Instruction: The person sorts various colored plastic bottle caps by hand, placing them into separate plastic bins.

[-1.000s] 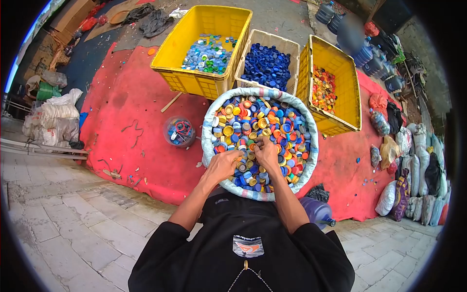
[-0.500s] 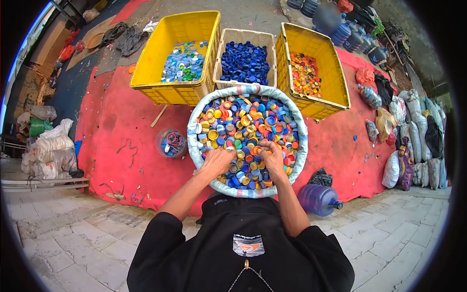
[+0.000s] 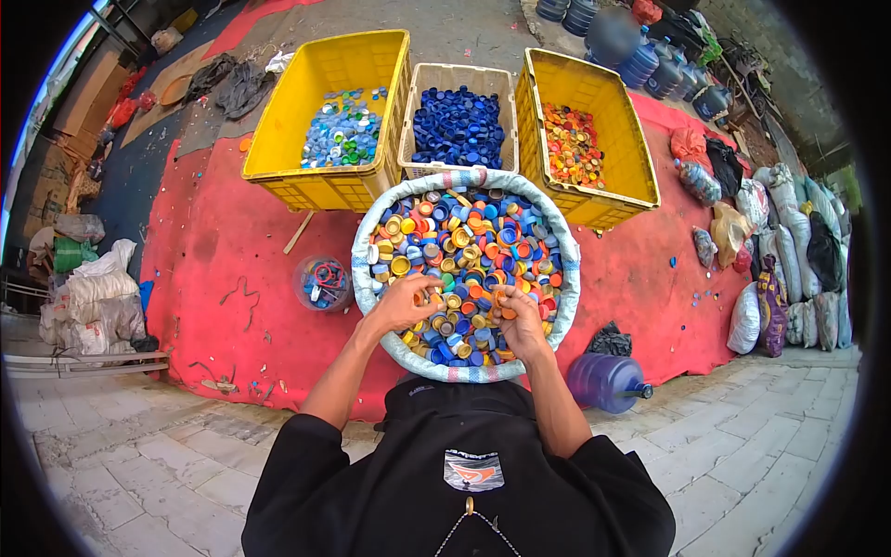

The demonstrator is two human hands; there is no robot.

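A round basket (image 3: 361,295) with a pale cloth-wrapped rim is heaped with mixed bottle caps (image 3: 461,239) in blue, orange, yellow, white and green. Over the left part of the heap, my left hand (image 3: 406,304) is closed, its fingertips curled together; what they pinch is too small to make out. My right hand (image 3: 522,325) is closed on orange bottle caps (image 3: 504,303) above the heap's right side. Beyond the basket stand a yellow crate (image 3: 269,174) of light blue, white and green caps, a white crate (image 3: 457,167) of dark blue caps, and another yellow crate (image 3: 613,206) of orange and red caps.
A clear tub (image 3: 312,299) of small items sits left of the basket on the red mat (image 3: 223,269). A large water jug (image 3: 601,381) lies at the right. Filled sacks (image 3: 789,232) line the right side, more sacks (image 3: 97,302) the left.
My left hand has lifted slightly and moved left from the caps. My right hand has turned and drawn back a little, with orange caps now showing at its fingers. The view has shifted slightly.
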